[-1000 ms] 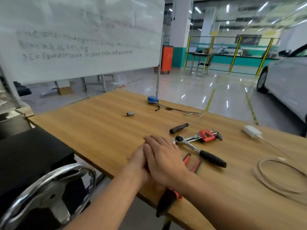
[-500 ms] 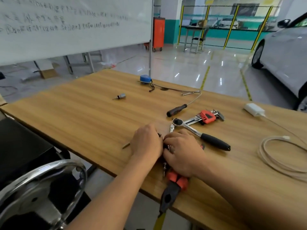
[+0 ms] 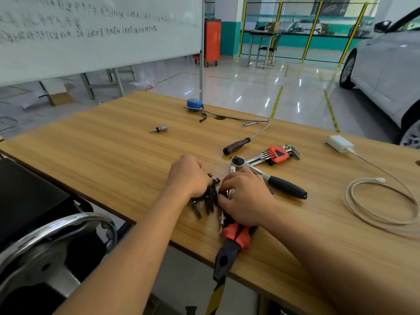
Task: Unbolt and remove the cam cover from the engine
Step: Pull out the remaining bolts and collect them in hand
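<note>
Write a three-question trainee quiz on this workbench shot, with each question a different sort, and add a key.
1. True or false: the pliers stick out past the near edge of the table.
2. What lies between the left hand and the right hand?
A) a pile of dark bolts
B) a white charger
C) a blue tape measure
3. Fill in the blank: the grip on the handle of the ratchet is ___ in colour.

Key: 1 true; 2 A; 3 black.
</note>
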Demonstrator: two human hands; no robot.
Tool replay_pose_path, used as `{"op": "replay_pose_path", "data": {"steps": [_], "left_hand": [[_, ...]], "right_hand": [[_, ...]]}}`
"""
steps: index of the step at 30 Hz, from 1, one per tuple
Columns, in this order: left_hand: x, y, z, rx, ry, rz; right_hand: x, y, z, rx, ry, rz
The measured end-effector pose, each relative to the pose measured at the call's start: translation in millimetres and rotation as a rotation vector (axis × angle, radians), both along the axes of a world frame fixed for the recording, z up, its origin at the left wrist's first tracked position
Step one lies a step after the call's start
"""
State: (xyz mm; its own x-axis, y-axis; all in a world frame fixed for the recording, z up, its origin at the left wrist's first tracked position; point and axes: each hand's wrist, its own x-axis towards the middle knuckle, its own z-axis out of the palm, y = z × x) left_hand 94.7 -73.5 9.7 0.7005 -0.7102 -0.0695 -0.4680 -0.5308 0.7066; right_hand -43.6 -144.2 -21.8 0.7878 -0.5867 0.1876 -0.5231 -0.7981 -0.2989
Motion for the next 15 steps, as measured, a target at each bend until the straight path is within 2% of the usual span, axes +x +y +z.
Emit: {"op": "replay_pose_path", "data": {"steps": [5, 10, 12, 15], "left_hand": [[7.9, 10.9, -8.2, -0.028, 0.004, 0.003], [11.7, 23.8, -25.3, -0.163, -0.066, 0.029], [13.6, 32.5, -31.4, -0.231, -0.057, 0.019], [15.1, 48.6, -37.2, -0.328, 0.051, -0.007]], "right_hand": [[2.6, 2.8, 4.4, -0.046, -0.029, -0.014], [2.3, 8.2, 5.9, -0.105, -0.196, 0.06], [3.8, 10.4, 6.5, -0.09, -0.137, 0.139], [6.9, 10.0, 7.3, -0.041, 0.02, 0.176]]}}
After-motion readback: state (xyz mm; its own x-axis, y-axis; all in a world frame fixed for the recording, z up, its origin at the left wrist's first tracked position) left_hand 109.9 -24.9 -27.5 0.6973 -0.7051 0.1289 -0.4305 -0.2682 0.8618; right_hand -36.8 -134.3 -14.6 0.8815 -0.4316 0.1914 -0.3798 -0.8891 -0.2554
